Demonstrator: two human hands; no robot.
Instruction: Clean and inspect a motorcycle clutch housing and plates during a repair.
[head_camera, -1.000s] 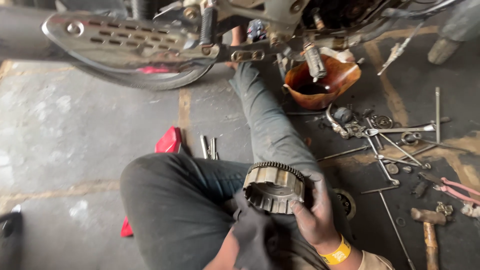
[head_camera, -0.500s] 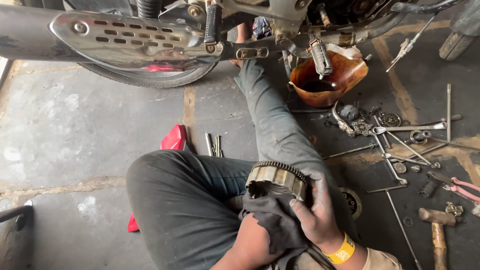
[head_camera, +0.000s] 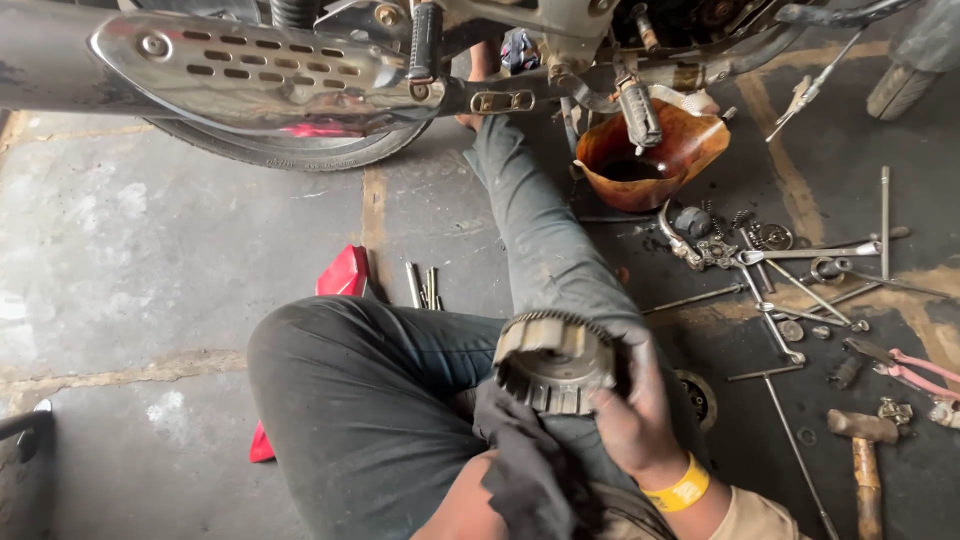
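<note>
Well beyond your grip, the motorcycle (head_camera: 560, 40) fills the top of the view, its chrome exhaust (head_camera: 250, 70) stretching out to the left over the rear tyre (head_camera: 290, 150). Your legs (head_camera: 400, 400) in dark trousers run from under your grip up toward the bike, and the toothed metal drum (head_camera: 553, 360) sits over your lap. Your right hand (head_camera: 630, 410) is clamped on the drum's right side, fingers wrapped over the rim and the thumb against its lower edge. Your left hand (head_camera: 470, 505) is mostly hidden at the bottom edge under a dark rag (head_camera: 525, 470), which hangs just below the drum and touches it; you can't tell how the fingers close, only that the rag bunches over them. A yellow wristband (head_camera: 680, 490) rings your right wrist. Up and right of your grip, an orange bowl (head_camera: 650, 155) with dark oil stands under the engine. Right of your grip, wrenches and small parts (head_camera: 790, 260) lie scattered on the floor, with a hammer (head_camera: 865, 460) and pink-handled pliers (head_camera: 915, 365) nearer the edge. Left of your grip, a red cloth (head_camera: 345, 275) shows beside your knee, next to a few bolts (head_camera: 425, 285)
</note>
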